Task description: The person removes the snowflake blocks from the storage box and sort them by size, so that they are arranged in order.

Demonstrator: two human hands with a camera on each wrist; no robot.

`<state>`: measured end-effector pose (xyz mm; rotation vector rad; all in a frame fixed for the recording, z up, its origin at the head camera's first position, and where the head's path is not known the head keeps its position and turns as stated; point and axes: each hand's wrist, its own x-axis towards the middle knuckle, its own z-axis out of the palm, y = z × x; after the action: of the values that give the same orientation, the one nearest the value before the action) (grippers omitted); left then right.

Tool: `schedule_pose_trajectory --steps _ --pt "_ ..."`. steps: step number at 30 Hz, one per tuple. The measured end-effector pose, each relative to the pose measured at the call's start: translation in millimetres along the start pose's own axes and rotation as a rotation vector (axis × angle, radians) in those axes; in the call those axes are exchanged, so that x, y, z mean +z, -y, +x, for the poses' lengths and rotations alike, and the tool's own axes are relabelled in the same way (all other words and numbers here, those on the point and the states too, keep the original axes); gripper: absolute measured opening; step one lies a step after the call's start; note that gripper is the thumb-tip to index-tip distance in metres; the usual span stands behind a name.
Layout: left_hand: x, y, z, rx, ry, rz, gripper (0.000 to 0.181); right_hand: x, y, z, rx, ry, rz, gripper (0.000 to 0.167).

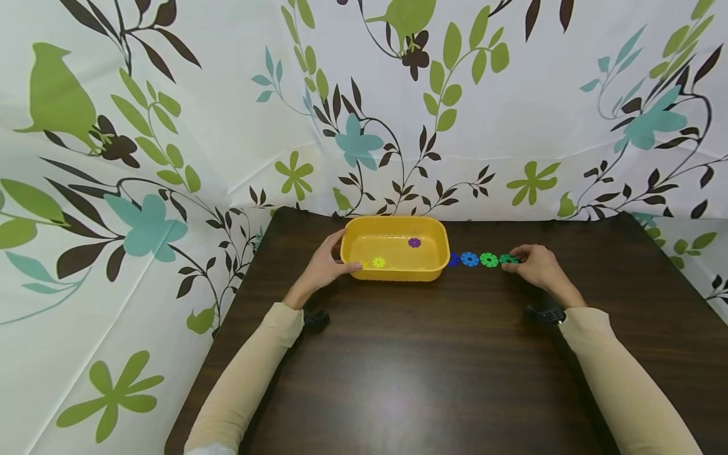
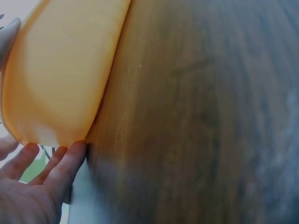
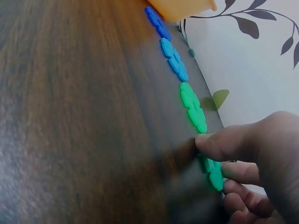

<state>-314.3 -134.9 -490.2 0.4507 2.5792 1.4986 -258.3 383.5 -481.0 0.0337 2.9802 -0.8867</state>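
My left hand (image 1: 323,265) grips the left end of a yellow plastic tub (image 1: 398,275), thumb at the front rim. In the left wrist view its fingertips (image 2: 74,148) touch the tub's end wall. Inside lie a purple flower-shaped disc (image 1: 414,242), a yellow-green one (image 1: 378,261) and a yellow one partly hidden near the thumb. Right of the tub, a dark blue disc (image 3: 158,23), a lighter blue disc (image 1: 469,259) and a green disc (image 1: 489,260) form a row. At its right end my right hand (image 1: 537,266) pinches a darker green disc (image 3: 216,176) at the table surface.
The dark wooden table (image 1: 398,354) carries the tub near its back edge. A white cloth (image 1: 227,126) printed with leaves and birds hangs behind and to the left. Dark straps (image 1: 316,320) sit at both wrists.
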Motion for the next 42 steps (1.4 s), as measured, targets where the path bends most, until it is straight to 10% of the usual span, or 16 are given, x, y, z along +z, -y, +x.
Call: schedule_pose_trajectory --steps 15,26,42 --pt "-1.8 -1.1 -1.9 -0.001 0.019 0.016 0.106 5.7 88.1 -1.5 -0.137 -0.106 0.075 0.057" --pt "-1.4 -2.7 -1.1 0.012 0.017 -0.001 0.106 41.5 175.4 31.8 -0.329 0.027 0.071 0.048" --pt "1.3 -3.6 -0.6 0.011 0.003 -0.019 0.105 105.3 238.7 63.1 -0.485 0.307 -0.021 0.043"
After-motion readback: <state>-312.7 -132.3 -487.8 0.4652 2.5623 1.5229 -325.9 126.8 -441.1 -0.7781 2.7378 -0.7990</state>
